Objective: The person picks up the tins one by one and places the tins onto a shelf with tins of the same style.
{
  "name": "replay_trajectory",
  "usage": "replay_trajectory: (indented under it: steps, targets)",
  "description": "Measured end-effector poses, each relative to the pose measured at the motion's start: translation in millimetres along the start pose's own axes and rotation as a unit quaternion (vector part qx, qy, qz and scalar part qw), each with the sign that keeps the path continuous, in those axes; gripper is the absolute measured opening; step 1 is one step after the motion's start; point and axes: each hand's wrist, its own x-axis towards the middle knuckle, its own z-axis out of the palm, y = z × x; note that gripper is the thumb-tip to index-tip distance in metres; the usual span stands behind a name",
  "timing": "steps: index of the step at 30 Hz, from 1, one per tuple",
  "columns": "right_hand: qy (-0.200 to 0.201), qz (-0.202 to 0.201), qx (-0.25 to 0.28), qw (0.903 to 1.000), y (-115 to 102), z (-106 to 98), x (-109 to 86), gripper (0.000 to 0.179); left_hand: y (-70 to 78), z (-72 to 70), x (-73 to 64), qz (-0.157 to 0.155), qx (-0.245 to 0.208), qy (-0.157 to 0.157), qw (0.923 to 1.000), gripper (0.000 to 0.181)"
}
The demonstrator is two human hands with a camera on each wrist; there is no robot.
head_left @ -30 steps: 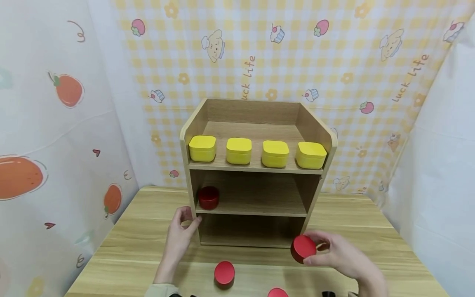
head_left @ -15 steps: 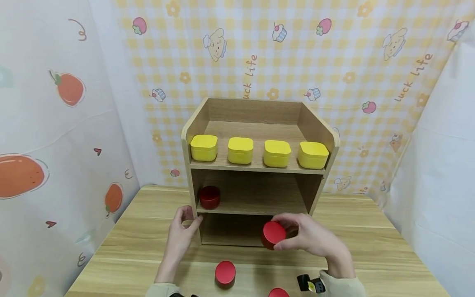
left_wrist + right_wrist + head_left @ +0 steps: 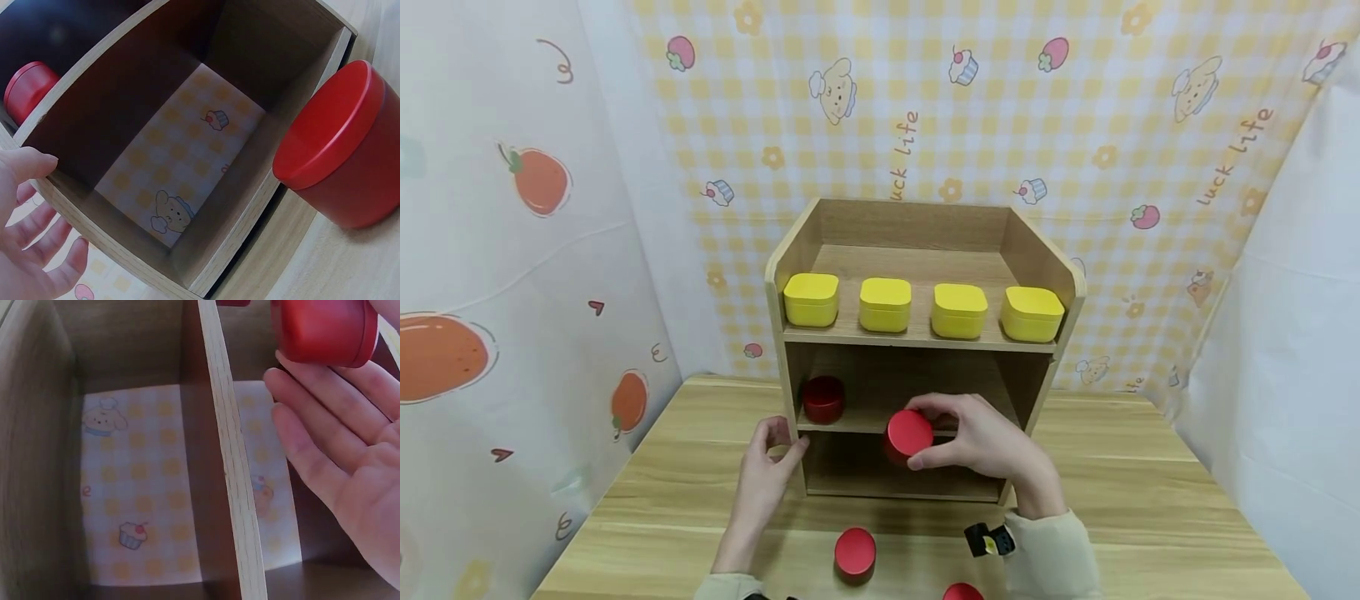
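Observed behind the wood-grain surface [image 3: 1150,467] a yellow-checked backdrop [image 3: 992,142] with cupcake motifs [image 3: 964,67]; found a fruit-printed sheet [image 3: 467,233] left of the surface, a plain white sheet [image 3: 1292,333] right of it.

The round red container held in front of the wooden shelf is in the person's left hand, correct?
No: in the head view, the right hand, not the left hand, holds the round red container in front of the wooden shelf.
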Motion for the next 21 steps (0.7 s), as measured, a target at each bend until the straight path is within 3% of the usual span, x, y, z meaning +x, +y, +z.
replay_trajectory:
  steps: [10, 18, 21]
  targets:
    - [0.063, 0.018, -0.03, 0.9974, 6, 10, 28.2, 0.062, -0.6, 1.5, 0.2, 0.006, 0.0, 0.009, 0.9999, 0.029]
    - [0.086, 0.041, -0.037, 0.9948, 16, 22, 42.5, 0.06, -1.1, 1.6, 1.0, -0.004, -0.004, 0.004, 1.0, 0.03]
    - [0.091, 0.048, -0.055, 0.9931, 17, 24, 45.8, 0.06, 6.2, 0.4, -1.6, -0.012, 0.001, 0.0, 0.9999, 0.03]
